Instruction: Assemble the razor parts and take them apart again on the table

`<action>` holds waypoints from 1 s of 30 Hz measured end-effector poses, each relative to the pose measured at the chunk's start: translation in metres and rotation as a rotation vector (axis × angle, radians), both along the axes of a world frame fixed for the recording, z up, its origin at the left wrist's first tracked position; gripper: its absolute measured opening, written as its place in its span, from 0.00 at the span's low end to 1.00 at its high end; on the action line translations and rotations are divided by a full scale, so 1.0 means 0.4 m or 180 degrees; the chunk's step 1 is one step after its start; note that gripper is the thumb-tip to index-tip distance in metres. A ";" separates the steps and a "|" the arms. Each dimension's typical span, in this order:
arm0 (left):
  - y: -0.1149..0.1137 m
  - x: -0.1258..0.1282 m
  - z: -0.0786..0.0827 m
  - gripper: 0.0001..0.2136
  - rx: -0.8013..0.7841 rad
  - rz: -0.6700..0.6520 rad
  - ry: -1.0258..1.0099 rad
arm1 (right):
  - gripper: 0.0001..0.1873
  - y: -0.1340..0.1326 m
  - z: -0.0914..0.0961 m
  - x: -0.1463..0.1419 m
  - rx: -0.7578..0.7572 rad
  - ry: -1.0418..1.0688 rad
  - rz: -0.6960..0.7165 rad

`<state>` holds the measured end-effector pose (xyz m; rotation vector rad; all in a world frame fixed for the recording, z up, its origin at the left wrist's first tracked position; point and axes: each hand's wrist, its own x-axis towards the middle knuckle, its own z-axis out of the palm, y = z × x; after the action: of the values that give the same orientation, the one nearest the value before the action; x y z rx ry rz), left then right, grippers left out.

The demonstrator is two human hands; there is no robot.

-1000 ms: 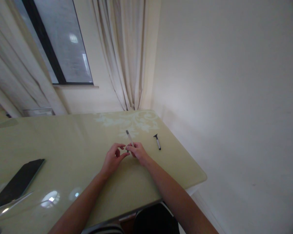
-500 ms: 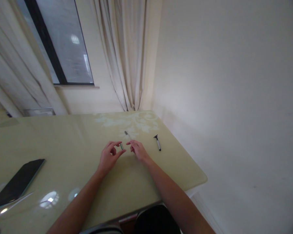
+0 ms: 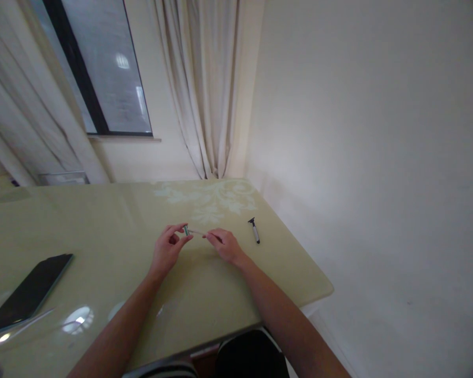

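Observation:
My left hand point(image 3: 168, 249) pinches a small razor cartridge point(image 3: 186, 230), dark with a green strip, upright between thumb and forefinger just above the table. My right hand point(image 3: 223, 243) is closed around a slim, pale-handled toothbrush point(image 3: 197, 232), which points left. The brush's head reaches the cartridge and seems to touch it; the bristles are hard to make out there. To the right of my right hand lies a razor handle point(image 3: 255, 230), grey and black, with its black T-shaped top toward the far side.
The pale green glossy table point(image 3: 220, 294) has a floral pattern at its far edge. A black flat panel point(image 3: 27, 294) lies at the left. Curtains point(image 3: 205, 94) and a window stand behind. A white wall point(image 3: 358, 157) runs along the right.
The toothbrush has swung from pointing away over the table to pointing left, with its head at the cartridge. My left hand has shifted slightly left with the cartridge.

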<state>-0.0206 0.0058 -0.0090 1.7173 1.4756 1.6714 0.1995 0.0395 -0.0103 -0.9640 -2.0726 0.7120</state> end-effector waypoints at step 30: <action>0.005 0.009 -0.010 0.17 0.0063 -0.0463 0.0178 | 0.19 0.006 0.006 0.029 0.0297 -0.0157 -0.0262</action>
<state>-0.0170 0.0078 -0.0132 1.8484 1.3268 1.5800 0.2110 0.0418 -0.0080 -1.0171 -2.0765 0.5493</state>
